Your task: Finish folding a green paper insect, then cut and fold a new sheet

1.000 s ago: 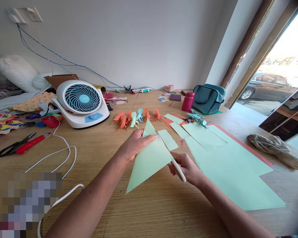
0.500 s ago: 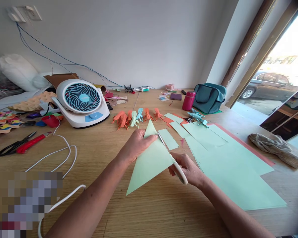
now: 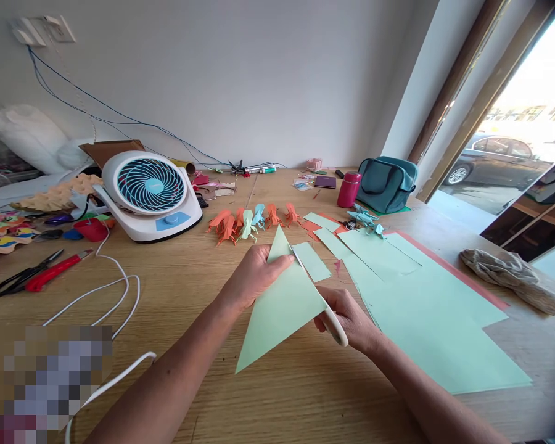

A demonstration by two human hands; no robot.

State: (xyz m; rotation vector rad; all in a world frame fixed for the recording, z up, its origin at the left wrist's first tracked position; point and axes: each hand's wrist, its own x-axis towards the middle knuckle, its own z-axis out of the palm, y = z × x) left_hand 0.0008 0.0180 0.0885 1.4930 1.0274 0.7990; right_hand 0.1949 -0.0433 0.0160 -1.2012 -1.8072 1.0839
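Observation:
My left hand point(image 3: 252, 274) pinches the upper part of a folded light green paper triangle point(image 3: 280, 308) held just above the wooden table point(image 3: 176, 271). My right hand point(image 3: 351, 317) is closed on the white handle of a pair of scissors point(image 3: 321, 302). The thin blades run up along the triangle's right edge toward its tip. A small light green paper strip point(image 3: 312, 260) lies flat just beyond the blades.
Large light green sheets point(image 3: 425, 308) over a red sheet cover the right side. A row of orange, green and blue origami figures point(image 3: 254, 219) stands behind. A white fan point(image 3: 150, 194) with its white cable, black-and-red scissors point(image 3: 25, 279), a red bottle point(image 3: 349, 189) and a teal bag point(image 3: 386, 184) sit around.
Both hands and the green triangle have stayed almost in place; the view has only shifted slightly.

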